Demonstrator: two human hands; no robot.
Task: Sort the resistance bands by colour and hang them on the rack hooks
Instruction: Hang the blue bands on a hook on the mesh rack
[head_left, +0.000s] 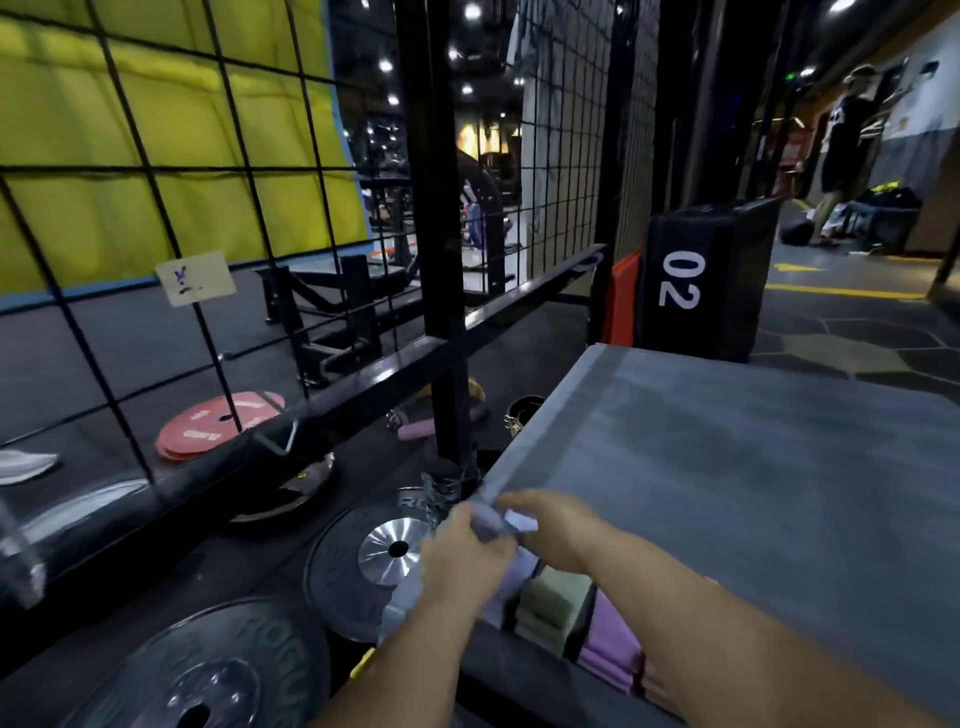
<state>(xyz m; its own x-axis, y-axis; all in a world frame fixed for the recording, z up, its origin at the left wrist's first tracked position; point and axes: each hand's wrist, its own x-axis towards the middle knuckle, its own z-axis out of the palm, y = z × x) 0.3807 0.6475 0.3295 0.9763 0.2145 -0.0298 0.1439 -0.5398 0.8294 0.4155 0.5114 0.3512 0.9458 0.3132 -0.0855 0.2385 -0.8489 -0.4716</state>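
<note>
Both of my hands meet at the near left corner of a grey padded box (727, 467). My left hand (467, 551) and my right hand (550, 525) both pinch a pale lilac resistance band (498, 519), whose loose end hangs down below my left wrist. Under my forearms lie folded bands: a pale green one (550, 603) and a pink one (613, 644). The black wire-mesh rack (208, 218) stands to the left, with a hook (283, 441) on its lower rail. A paper label (195, 278) is fixed on the mesh.
Black weight plates (218, 670) lie on the floor at lower left, red plates (218, 423) behind the mesh. A black soft box marked 02 (696, 280) stands behind the grey box. A person (841, 150) stands far right. Small pink handles (421, 428) lie by the rack post.
</note>
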